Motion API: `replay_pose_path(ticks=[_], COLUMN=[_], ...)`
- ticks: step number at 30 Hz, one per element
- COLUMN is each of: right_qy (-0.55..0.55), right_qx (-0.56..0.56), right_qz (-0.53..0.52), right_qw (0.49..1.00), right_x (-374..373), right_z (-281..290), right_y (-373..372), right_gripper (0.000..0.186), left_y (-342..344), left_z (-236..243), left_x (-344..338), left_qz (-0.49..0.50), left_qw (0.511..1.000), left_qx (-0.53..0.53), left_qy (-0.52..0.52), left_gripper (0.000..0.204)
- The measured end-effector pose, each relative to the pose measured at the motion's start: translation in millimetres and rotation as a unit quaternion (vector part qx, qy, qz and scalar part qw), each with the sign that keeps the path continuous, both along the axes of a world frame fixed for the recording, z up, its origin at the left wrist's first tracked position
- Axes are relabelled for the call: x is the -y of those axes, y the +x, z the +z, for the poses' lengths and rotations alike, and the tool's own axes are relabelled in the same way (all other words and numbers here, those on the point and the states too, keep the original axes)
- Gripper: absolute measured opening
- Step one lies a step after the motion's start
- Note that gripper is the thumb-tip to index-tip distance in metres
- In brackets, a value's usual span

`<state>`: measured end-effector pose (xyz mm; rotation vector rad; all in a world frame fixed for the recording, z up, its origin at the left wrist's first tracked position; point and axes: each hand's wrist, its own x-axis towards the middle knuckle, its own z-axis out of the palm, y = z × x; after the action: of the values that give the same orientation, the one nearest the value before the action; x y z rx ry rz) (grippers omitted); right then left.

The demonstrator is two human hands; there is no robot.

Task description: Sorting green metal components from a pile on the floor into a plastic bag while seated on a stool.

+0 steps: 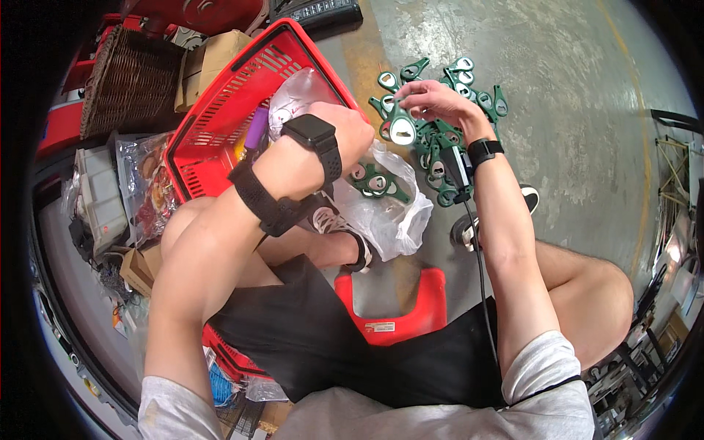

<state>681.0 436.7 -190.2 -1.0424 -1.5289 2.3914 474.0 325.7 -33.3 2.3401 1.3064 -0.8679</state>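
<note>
My right hand (440,101) pinches the handle of a green bottle opener (402,132) with a round silver face. It hangs above the floor, just right of a clear plastic bag (403,231). Several like openers (378,182) lie inside that bag. Closed at the bag's upper left edge, my left hand (343,132) appears to grip the plastic; its fingertips are hidden behind the back of the hand. Under and beyond my right hand, a loose heap of green bottle openers (463,77) spreads over the floor.
A red slotted basket (220,110) at the left holds a white plastic bag (290,99) and a purple item (257,128). A red stool (396,334) shows between my legs. Beyond stand a wicker basket (132,81) and a cardboard box (220,55). A cable (482,271) runs along my right forearm.
</note>
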Motion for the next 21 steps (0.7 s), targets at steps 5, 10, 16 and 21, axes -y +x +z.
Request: replay_pose_path(ticks=[5, 10, 16, 21], right_qy=[-0.033, -0.042, 0.003, 0.304], right_qx=[-0.044, 0.016, 0.124, 0.375], right_qz=[0.15, 0.287, 0.143, -0.03], right_qw=[0.987, 0.957, 0.982, 0.875], right_x=[6.6, 16.9, 9.4, -32.2], right_z=[24.9, 11.6, 12.0, -112.8], right_y=[-18.9, -42.4, -37.3, 63.6], right_gripper=[0.024, 0.028, 0.02, 0.033], left_y=[-12.7, -18.0, -9.1, 12.8], left_z=[0.6, 1.0, -2.2, -2.1], left_x=[-1.3, -0.3, -10.7, -12.8], left_qz=[-0.006, -0.008, -0.003, -0.017], left_qw=[1.0, 1.0, 1.0, 0.999], left_qx=[0.006, 0.009, 0.004, 0.034], left_qy=[-0.004, -0.011, -0.02, -0.013], left_gripper=[0.015, 0.015, 0.015, 0.016])
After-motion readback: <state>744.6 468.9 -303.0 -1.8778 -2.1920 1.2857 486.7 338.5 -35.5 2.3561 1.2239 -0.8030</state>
